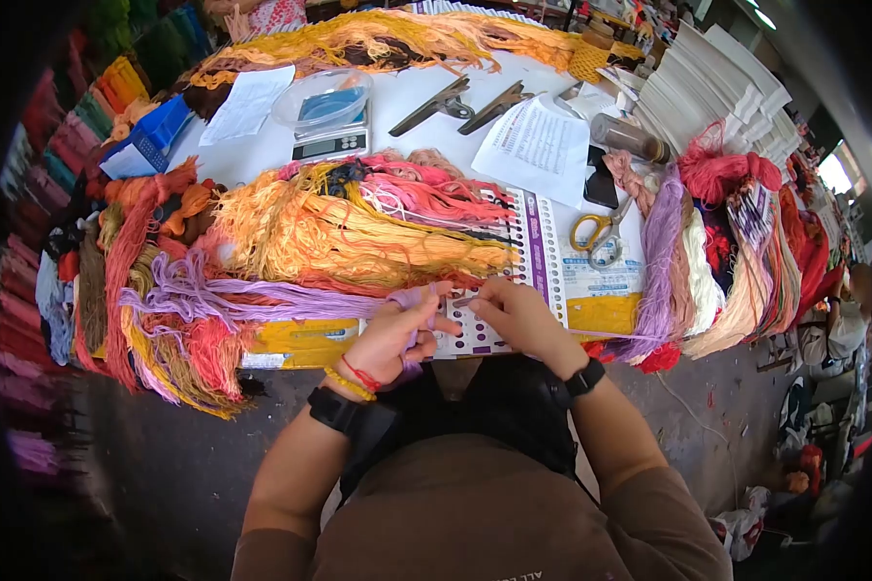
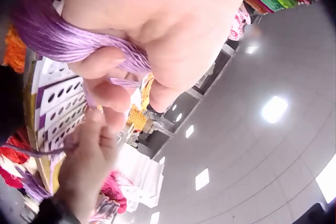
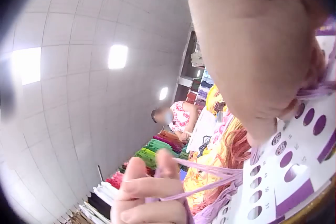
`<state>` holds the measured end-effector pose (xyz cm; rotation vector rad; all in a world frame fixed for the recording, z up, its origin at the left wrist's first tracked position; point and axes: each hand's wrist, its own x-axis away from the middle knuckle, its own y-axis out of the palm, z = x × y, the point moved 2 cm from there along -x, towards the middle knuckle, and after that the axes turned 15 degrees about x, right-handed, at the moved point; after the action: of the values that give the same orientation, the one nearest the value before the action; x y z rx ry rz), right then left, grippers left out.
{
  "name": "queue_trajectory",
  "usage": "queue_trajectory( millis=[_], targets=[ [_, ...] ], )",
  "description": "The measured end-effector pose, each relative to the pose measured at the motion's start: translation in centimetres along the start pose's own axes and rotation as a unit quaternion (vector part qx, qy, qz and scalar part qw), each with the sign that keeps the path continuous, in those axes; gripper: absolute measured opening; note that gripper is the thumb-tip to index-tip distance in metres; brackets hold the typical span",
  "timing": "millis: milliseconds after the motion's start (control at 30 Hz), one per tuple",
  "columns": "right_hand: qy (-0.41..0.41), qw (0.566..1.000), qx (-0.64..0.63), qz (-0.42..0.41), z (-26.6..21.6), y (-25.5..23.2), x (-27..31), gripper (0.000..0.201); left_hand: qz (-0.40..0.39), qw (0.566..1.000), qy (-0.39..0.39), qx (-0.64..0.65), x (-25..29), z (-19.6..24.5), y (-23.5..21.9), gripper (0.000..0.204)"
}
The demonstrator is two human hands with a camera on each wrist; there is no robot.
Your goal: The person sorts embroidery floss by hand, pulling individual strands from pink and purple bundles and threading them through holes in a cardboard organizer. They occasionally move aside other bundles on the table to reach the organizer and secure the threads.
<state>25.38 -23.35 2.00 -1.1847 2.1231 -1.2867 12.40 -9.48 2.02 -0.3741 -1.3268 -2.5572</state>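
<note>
A skein of light purple thread (image 1: pixel 252 300) runs from the left side of the table into my left hand (image 1: pixel 389 341). Its strands (image 2: pixel 79 40) pass across the palm and between the curled fingers in the left wrist view. My right hand (image 1: pixel 525 318) has thumb and forefinger pinched on purple strands (image 3: pixel 254 155), close over a white card (image 1: pixel 538 232) with rows of holes and purple bands. Both hands are near the table's front edge, the fingertips a short way apart. The pinched ends are partly hidden by my right fingers.
Yellow-orange thread (image 1: pixel 358 237) lies beyond my hands. Yellow-handled scissors (image 1: pixel 601 235), printed sheets (image 1: pixel 533 145), metal clips (image 1: pixel 431 107) and a digital scale (image 1: pixel 329 143) sit on the table. More skeins (image 1: pixel 664 252) hang over the right edge. A person (image 3: pixel 181 116) is across the room.
</note>
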Motion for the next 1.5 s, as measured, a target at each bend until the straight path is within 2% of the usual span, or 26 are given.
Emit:
queue_trajectory(
  millis=[100,200,267,300,367,400,467,533,667,767,833,867,900,933,967,1000,1033,1100,1133,1167,1200,1267,1300,1333,1400,1500],
  targets=[
    [-0.110,0.989,-0.088,0.047,-3.2,-0.3,1.4,0.023,-0.007,1.000,-0.024,-0.006,-0.8,-1.2,-0.8,0.030],
    [-0.073,0.995,-0.035,0.058,-2.0,0.9,0.0,0.026,0.016,1.000,-0.010,-0.023,-1.0,-1.7,-0.7,0.030],
    [-0.061,0.996,0.002,0.068,-0.6,2.0,-0.8,0.026,0.105,0.991,0.073,-0.049,-1.1,-1.4,-1.6,0.026],
    [-0.055,0.993,0.051,0.090,-0.3,2.3,-1.0,0.025,0.107,0.990,0.073,-0.049,-0.9,-1.4,-2.3,0.026],
    [-0.053,0.983,0.131,0.114,-0.2,2.8,-1.1,0.023,0.119,0.988,0.100,-0.014,0.1,-1.1,-3.9,0.022],
    [-0.050,0.984,0.128,0.111,-0.3,3.0,-1.1,0.023,0.121,0.988,0.096,-0.015,0.5,-1.2,-4.4,0.022],
    [-0.036,0.978,0.168,0.120,-0.5,3.1,-1.2,0.024,0.171,0.966,0.150,0.124,1.4,-0.6,-5.3,0.024],
    [-0.025,0.979,0.169,0.115,-0.4,3.4,-1.3,0.023,0.176,0.964,0.145,0.134,2.8,1.1,-6.3,0.025],
    [-0.011,0.978,0.176,0.109,-0.6,3.3,-1.4,0.023,0.235,0.945,0.206,0.099,7.3,7.0,-8.5,0.022],
    [-0.023,0.972,0.193,0.129,-0.5,3.6,-1.4,0.024,0.262,0.910,0.318,0.029,10.6,14.6,-12.1,0.019],
    [-0.019,0.973,0.190,0.131,-0.5,3.9,-1.4,0.022,0.344,0.822,0.445,-0.088,13.2,19.5,-13.9,0.014],
    [-0.013,0.973,0.188,0.131,-0.4,3.8,-1.4,0.021,0.370,0.782,0.450,-0.222,14.4,21.5,-14.8,0.022],
    [0.001,0.980,0.155,0.121,-0.1,3.9,-1.4,0.023,0.379,0.781,0.436,-0.236,15.5,23.1,-17.7,0.032],
    [0.005,0.982,0.149,0.118,0.0,3.9,-1.3,0.023,0.367,0.804,0.445,-0.143,15.3,22.5,-16.3,0.035],
    [0.009,0.983,0.143,0.118,0.0,3.9,-1.3,0.023,0.303,0.861,0.389,-0.121,15.3,21.5,-15.3,0.039],
    [0.016,0.986,0.129,0.105,-0.2,3.5,-1.2,0.023,0.289,0.842,0.438,-0.127,14.0,19.0,-13.2,0.041],
    [0.015,0.987,0.121,0.107,-0.3,3.4,-1.2,0.023,0.286,0.868,0.381,-0.139,13.2,16.6,-11.2,0.043],
    [-0.004,0.993,0.045,0.113,-0.6,3.5,-1.1,0.022,0.178,0.942,0.250,-0.139,12.0,11.8,-7.7,0.053],
    [0.010,0.996,-0.010,0.089,-1.7,3.0,-0.7,0.022,0.210,0.940,0.233,-0.133,11.3,9.2,-4.4,0.055],
    [-0.029,0.994,-0.049,0.088,-2.9,2.7,-0.1,0.020,0.212,0.942,0.232,-0.114,10.5,7.1,-3.3,0.056],
    [-0.075,0.988,-0.099,0.089,-4.5,2.2,0.5,0.021,0.160,0.963,0.192,-0.097,9.8,5.5,-3.2,0.055],
    [-0.147,0.975,-0.147,0.081,-6.7,3.5,1.0,0.022,0.137,0.974,0.170,-0.062,8.6,2.4,-0.7,0.050],
    [-0.158,0.976,-0.142,0.038,-8.2,2.9,1.9,0.021,0.064,0.987,0.140,-0.047,7.6,1.2,-0.5,0.047],
    [-0.134,0.938,-0.316,-0.056,-9.6,2.2,3.2,0.020,-0.008,0.994,0.108,-0.032,6.7,0.2,-0.2,0.044],
    [-0.137,0.961,-0.233,-0.056,-9.8,3.1,2.9,0.020,0.042,0.989,0.139,-0.032,6.4,-1.4,1.0,0.043],
    [-0.132,0.932,-0.336,-0.025,-9.1,4.2,3.3,0.016,0.028,0.990,0.136,-0.017,7.3,-0.9,3.3,0.036]
  ],
)
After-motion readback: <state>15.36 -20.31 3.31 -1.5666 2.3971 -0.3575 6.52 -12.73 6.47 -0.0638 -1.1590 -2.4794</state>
